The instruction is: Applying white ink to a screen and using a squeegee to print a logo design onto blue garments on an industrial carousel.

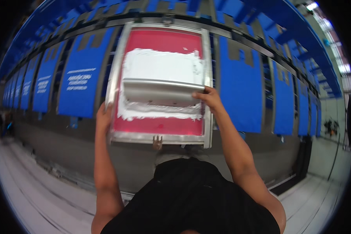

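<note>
"How do our hands stand?"

"Our right hand (207,96) pinches the squeegee (158,91) by its right end, thumb on the near face. Our left hand (103,113) is at the left rail (116,78) of the frame (207,70), toward the near corner; its fingers are partly hidden, so we cannot tell how firmly it grips."

"And the squeegee?"

"Inside the frame, crosswise over the red mesh (160,126), with white ink (156,64) beyond it and a ridge of ink along its near side."

"How do we stroke well?"

"We'd want the blade square to the side rails and the pressure even. Held at one end, its left end could lift or swing, so our left hand there would probably steady it."

"What about room?"

"Both squeegee ends sit close to the side rails, so we have little slack sideways. Toward us, a strip of bare mesh lies before the near rail (140,137). We should mind the clip (157,142) there, and not drip on the blue panels (240,89) outside."
</note>
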Motion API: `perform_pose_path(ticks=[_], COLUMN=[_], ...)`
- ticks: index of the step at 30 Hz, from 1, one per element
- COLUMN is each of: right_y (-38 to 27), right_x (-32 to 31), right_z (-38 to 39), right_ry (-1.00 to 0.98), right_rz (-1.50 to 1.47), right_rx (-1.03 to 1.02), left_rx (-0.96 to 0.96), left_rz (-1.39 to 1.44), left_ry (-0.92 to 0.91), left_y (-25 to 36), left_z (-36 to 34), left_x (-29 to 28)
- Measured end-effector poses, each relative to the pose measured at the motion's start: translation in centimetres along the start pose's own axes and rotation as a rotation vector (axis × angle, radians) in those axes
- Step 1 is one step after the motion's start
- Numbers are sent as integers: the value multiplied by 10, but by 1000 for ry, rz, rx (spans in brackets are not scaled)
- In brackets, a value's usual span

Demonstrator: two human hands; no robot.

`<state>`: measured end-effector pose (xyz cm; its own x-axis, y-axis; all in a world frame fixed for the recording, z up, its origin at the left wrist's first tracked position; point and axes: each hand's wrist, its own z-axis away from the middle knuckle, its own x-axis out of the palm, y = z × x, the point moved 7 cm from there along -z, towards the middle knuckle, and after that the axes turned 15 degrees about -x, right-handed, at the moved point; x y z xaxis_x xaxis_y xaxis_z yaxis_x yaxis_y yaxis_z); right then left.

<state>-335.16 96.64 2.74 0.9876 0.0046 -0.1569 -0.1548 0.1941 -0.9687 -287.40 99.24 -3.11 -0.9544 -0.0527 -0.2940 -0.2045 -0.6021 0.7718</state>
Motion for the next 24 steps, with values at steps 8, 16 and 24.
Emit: perform_pose_path(ticks=[8, 16, 24], right_y=[-46, -5, 8], right_x=[-159, -380, -417], right_z=[68, 107, 73], right_ry=[119, 96, 73], right_rz=[165, 118, 193], right_rx=[29, 16, 29], left_rx=[-46, 23, -1], left_rz=[-112, 64, -104], left_ry=[-42, -129, 62], left_y=[14, 58, 82], left_z=[66, 160, 166], left_x=[167, 363, 379])
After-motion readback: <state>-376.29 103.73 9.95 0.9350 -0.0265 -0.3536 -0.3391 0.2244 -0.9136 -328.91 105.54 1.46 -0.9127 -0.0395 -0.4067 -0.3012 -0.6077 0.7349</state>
